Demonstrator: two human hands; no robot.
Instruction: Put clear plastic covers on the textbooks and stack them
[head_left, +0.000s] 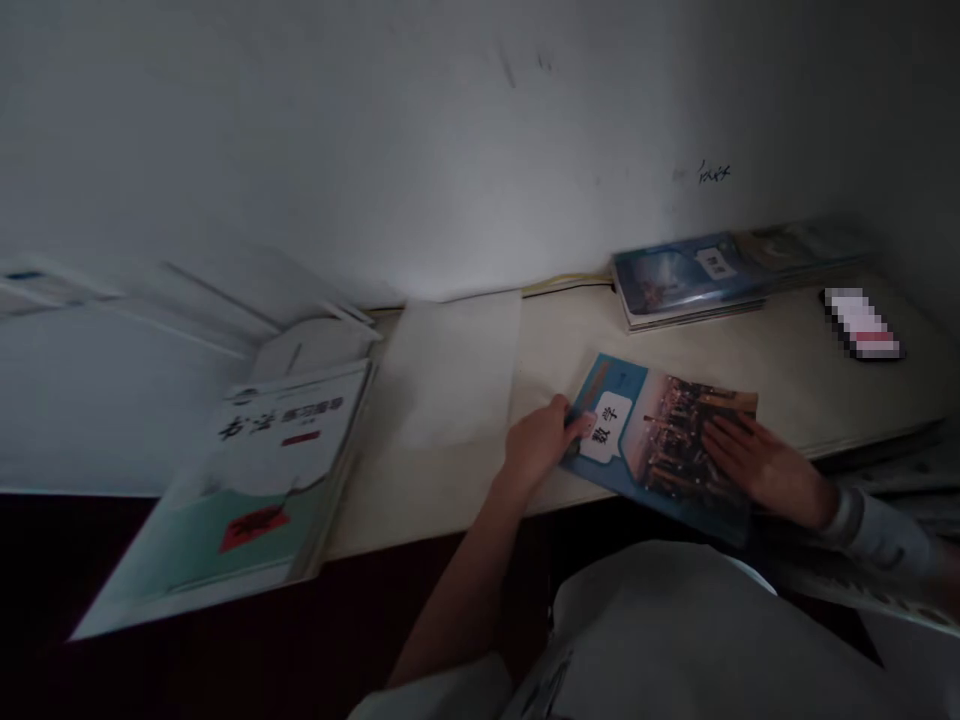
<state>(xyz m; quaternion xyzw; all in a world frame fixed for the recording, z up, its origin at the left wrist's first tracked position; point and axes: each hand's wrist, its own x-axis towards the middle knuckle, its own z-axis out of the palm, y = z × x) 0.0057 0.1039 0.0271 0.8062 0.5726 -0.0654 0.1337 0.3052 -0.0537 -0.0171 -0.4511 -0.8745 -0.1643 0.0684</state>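
A maths textbook [651, 425] with a blue and pinkish cityscape cover lies turned at an angle, its lower part reaching past the desk's front edge. My left hand [538, 440] grips its left edge, thumb on the cover and the other fingers out of sight underneath. Flat on the right part of the cover rests my right hand [769, 468], its fingers stretched out. The wrist above it wears a pale cuff.
Against the wall lies a stack of books [686, 280]. A phone [862, 325] with a pixelated screen sits at the right. Green-and-white books [255, 480] overhang the desk [420, 500] at the left, near a white sheet [457, 370].
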